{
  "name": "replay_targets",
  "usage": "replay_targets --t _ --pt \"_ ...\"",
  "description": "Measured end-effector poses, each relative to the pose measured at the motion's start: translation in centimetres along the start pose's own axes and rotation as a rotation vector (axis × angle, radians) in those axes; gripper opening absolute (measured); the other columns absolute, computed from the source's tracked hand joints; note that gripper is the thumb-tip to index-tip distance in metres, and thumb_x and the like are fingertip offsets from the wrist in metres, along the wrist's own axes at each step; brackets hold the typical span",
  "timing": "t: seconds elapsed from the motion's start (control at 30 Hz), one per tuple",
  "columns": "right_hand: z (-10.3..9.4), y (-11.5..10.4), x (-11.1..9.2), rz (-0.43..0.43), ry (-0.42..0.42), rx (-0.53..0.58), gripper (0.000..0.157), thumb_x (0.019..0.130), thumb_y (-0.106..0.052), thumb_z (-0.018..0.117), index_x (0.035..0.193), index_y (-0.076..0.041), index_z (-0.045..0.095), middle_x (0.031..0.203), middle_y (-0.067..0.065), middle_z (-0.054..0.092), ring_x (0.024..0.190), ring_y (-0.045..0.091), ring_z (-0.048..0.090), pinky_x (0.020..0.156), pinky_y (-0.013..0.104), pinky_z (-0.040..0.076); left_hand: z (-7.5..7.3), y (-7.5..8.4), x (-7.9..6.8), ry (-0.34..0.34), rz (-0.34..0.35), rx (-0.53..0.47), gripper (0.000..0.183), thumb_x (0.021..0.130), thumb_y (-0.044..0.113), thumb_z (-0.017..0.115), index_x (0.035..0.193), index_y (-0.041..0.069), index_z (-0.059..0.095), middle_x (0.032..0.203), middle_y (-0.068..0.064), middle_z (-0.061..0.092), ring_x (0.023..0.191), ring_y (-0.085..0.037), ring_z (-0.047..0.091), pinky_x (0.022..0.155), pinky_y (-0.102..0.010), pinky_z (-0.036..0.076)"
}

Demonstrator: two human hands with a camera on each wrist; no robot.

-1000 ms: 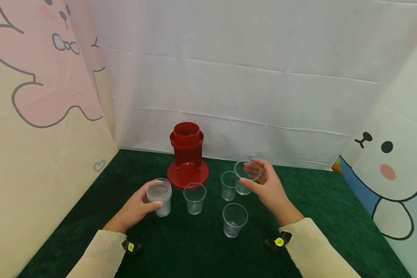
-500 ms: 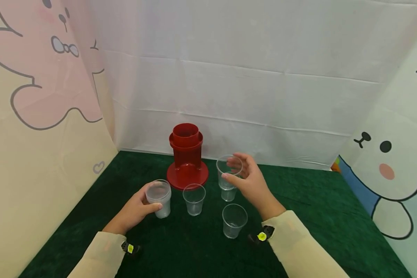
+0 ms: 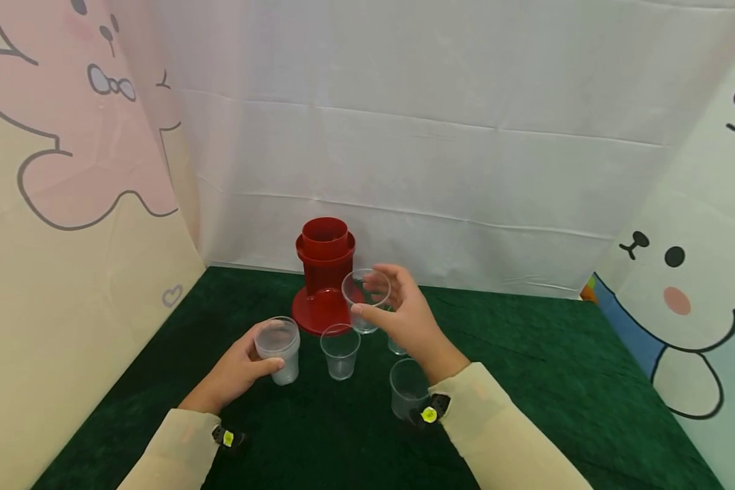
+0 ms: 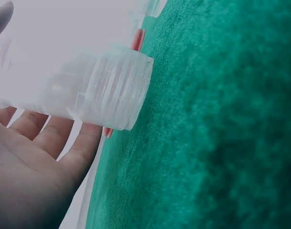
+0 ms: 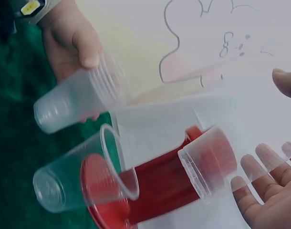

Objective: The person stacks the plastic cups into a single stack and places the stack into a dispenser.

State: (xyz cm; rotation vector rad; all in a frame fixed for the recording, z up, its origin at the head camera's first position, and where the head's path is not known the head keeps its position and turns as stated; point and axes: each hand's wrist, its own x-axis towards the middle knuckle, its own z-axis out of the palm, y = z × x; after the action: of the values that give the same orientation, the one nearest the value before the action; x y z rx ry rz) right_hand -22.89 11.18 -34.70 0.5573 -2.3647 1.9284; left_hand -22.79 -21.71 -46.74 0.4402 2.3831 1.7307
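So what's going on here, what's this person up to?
A person is handling clear plastic cups at a green surface. The left hand grips a stack of cups, while the right hand holds a single cup up between its fingers. Three other cups stand upright, one partly hidden by the right hand. A red stand is farther back.

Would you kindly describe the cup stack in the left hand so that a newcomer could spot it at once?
On the green cloth, find the red stand before the white backdrop. Nearer the viewer and further left, the left hand grips the cup stack. Its nested rims and cloudier walls set it apart from the single, clearer cup standing to its right.
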Motion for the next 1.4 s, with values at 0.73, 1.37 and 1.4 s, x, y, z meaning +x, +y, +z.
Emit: replay_targets --t 0.73,1.37,1.4 --pt "6.6 0.0 1.4 0.02 -0.074 0.092 0.069 0.088 -0.028 0.083 0.146 -0.023 0.045 0.136 -0.004 0.061 0.127 0.024 0.057 0.104 0.04 0.051 -0.5 -0.1 0.3 -0.006 0.018 -0.017 0.07 0.098 0.027 0.072 0.156 0.015 0.033 0.149 -0.014 0.048 0.132 -0.036 0.051 0.112 -0.06 0.038" --pt "11.1 -0.4 3.0 0.031 -0.138 0.072 0.065 0.089 -0.028 0.082 0.143 -0.029 0.046 0.134 -0.009 0.062 0.122 0.013 0.059 0.101 0.032 0.051 -1.1 -0.7 0.5 -0.022 0.022 -0.01 0.072 0.1 0.023 0.07 0.157 0.009 0.028 0.147 -0.02 0.047 0.13 -0.04 0.05 0.111 -0.06 0.04" --pt "11.3 -0.4 3.0 0.034 -0.141 0.069 0.064 0.089 -0.028 0.082 0.143 -0.03 0.046 0.134 -0.009 0.062 0.122 0.012 0.059 0.101 0.032 0.051 -1.1 -0.7 0.6 -0.023 0.023 -0.01 0.073 0.1 0.024 0.07 0.158 0.009 0.028 0.147 -0.02 0.046 0.131 -0.04 0.05 0.111 -0.061 0.04"
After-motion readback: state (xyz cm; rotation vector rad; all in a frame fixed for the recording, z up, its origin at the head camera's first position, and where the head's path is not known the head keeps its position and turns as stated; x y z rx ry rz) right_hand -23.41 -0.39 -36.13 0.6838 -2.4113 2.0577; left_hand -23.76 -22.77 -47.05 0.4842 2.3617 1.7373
